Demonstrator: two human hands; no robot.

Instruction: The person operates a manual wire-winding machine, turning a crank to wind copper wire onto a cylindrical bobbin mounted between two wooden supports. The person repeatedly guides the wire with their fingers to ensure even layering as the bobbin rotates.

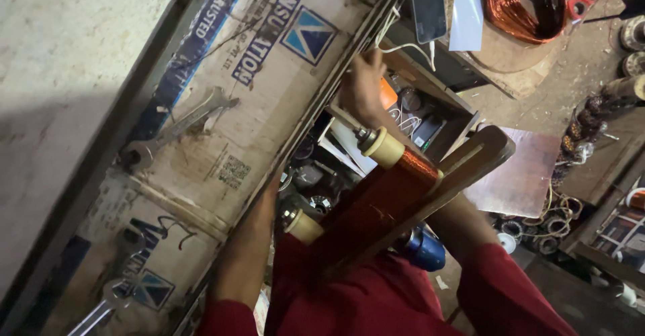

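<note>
Spanners: two on my tabletop [67,54], one spanner [178,129] lying on the cardboard sheet [222,101], a second spanner [101,309] at the lower edge.
Cardboard sheets: one.
Winding frames: one wooden winding frame [430,181] across my lap, carrying two cream end rollers, one roller [384,148] above and the other roller [304,227] below.
Copper wire: one wound band [416,164] on the frame, one loose copper coil [517,7] on the far board.
Phones: one phone [428,3], cable plugged in.
My hands in view: one, my right hand [361,87]; my left is hidden under the tabletop edge.
</note>
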